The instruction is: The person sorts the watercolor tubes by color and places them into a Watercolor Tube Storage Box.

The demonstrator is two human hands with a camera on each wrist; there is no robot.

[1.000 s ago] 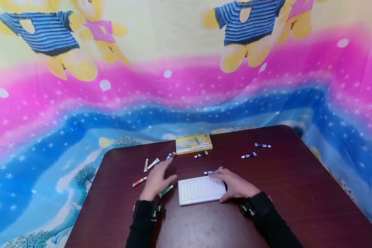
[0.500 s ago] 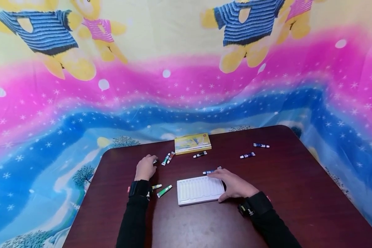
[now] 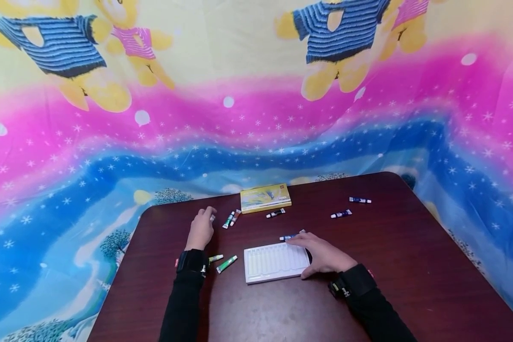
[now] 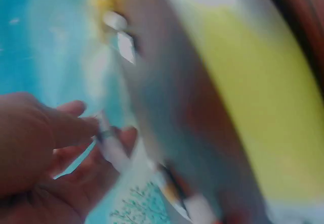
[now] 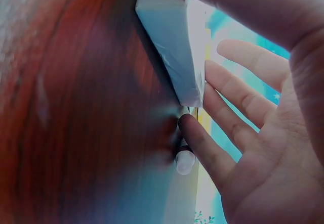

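Note:
My left hand (image 3: 202, 228) is over the table's left side, pinching a small whitish paint tube (image 4: 112, 148) between thumb and fingers. In the head view that hand hides most of the tube. A white plastic tray (image 3: 275, 262) with a row of narrow slots lies flat at the table's middle. My right hand (image 3: 328, 255) holds the tray's right end, thumb at the near edge and fingers at the far edge. Just beyond the tray lies a blue paint tube (image 3: 291, 236), partly covered by the right fingers. Between left hand and tray are a green tube (image 3: 227, 264) and a yellow tube (image 3: 215, 258).
A yellow box (image 3: 265, 198) lies at the table's back, with a black tube (image 3: 275, 213) before it. Dark green (image 3: 228, 220) and brown (image 3: 235, 217) tubes lie left of it. Purple (image 3: 341, 214) and dark blue (image 3: 360, 200) tubes lie at the right. A printed cloth hangs behind.
My left hand has moved left and away from the tray, and has picked up the whitish tube from the back left. My right hand has stayed at the tray.

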